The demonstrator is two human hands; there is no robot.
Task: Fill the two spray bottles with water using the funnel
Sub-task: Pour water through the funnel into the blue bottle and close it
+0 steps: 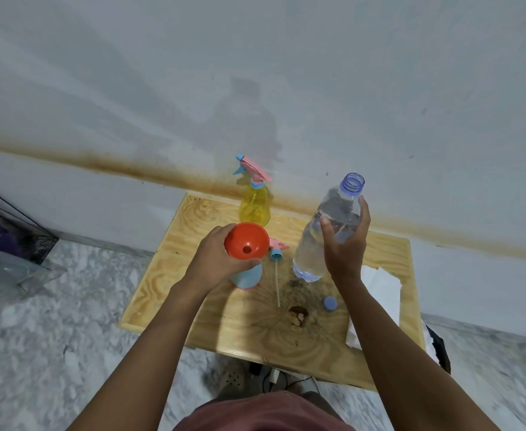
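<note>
An orange funnel point(246, 241) sits in the neck of a blue spray bottle point(246, 276) on the wooden table point(168, 293). My left hand point(216, 255) grips the funnel and the bottle's top. My right hand point(345, 244) holds a clear water bottle point(323, 231), uncapped and upright, slightly tilted, just above the table to the right. A yellow spray bottle point(254, 203) with its pink and blue sprayer on stands at the back. The blue bottle's sprayer head point(276, 248) with its long tube lies on the table between the two bottles.
A blue bottle cap point(330, 303) lies near my right forearm. White tissues point(379, 293) lie at the table's right side. A dark stain point(299, 315) marks the table top. The wall stands just behind the table. A glass box point(10, 231) stands on the floor at left.
</note>
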